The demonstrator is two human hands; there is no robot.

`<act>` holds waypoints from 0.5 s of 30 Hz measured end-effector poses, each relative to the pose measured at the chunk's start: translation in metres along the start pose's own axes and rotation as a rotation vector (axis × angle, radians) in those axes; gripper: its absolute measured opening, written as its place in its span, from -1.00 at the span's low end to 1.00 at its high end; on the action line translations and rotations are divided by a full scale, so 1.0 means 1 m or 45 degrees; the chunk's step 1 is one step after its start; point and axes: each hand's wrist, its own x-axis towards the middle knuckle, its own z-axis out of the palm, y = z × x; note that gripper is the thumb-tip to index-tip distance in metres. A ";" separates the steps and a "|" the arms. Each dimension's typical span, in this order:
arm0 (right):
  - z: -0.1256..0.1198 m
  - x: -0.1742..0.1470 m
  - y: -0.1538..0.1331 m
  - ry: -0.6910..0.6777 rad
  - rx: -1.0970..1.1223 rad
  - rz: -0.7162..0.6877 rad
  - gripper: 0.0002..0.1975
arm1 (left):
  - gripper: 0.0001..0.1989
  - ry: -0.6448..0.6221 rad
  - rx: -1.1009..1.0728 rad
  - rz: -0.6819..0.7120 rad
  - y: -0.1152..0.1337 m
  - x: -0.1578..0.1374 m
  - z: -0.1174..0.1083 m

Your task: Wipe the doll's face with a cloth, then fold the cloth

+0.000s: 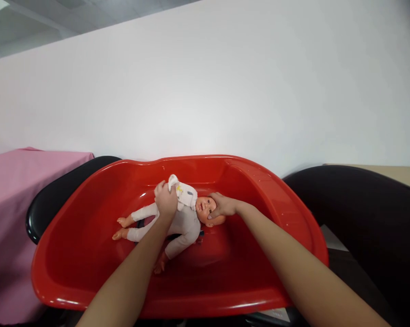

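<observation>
Your left hand [166, 200] grips a white cloth [181, 190] against the doll [181, 222], which lies in the red tub [276, 200]. Your right hand [222, 206] cups its head. Risk: the smooth tub floor lets the doll slide if that hold loosens.

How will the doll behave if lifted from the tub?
The doll probably flops: its limbs sprawl loosely. The head looks like hard plastic, likely stiff; the right hand cups it. The glossy tub may let it slide.
</observation>
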 end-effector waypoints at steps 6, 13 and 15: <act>0.002 0.003 0.004 0.002 -0.038 0.003 -0.04 | -0.67 0.209 -0.199 -0.124 0.016 0.003 -0.011; 0.001 0.003 0.004 -0.008 -0.028 -0.008 -0.03 | -0.71 0.159 -0.741 -0.202 0.036 -0.008 -0.008; 0.001 0.003 0.005 -0.009 -0.041 0.002 -0.03 | -0.67 0.159 -0.815 -0.177 0.039 -0.009 -0.008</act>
